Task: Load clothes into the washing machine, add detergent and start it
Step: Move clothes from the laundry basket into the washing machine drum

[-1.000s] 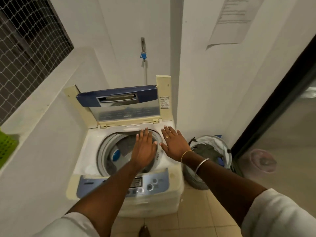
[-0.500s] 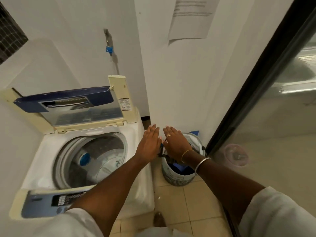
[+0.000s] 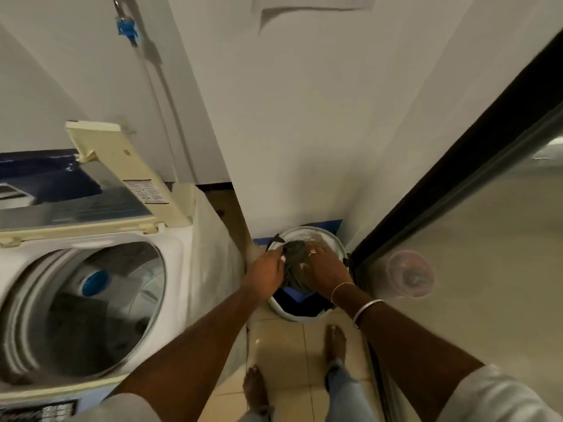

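Note:
A white top-loading washing machine (image 3: 182, 248) stands at the left with its lid (image 3: 128, 178) raised and its drum (image 3: 91, 309) open. To its right, on the floor in the corner, sits a round white laundry basket (image 3: 333, 243) holding clothes. My left hand (image 3: 268, 274) and my right hand (image 3: 324, 269) are both down in the basket, gripping a bunched grey-green garment (image 3: 294, 264) from either side. Dark blue cloth (image 3: 300, 298) lies under it.
A white wall rises behind the basket. A dark-framed glass door (image 3: 457, 166) closes off the right side. A water pipe with a blue tap (image 3: 126, 27) runs down the back wall. My bare feet (image 3: 335, 341) stand on beige floor tiles.
My view swung right from the machine to the basket. Both hands left the drum's rim, dropped into the basket and closed on the grey-green garment.

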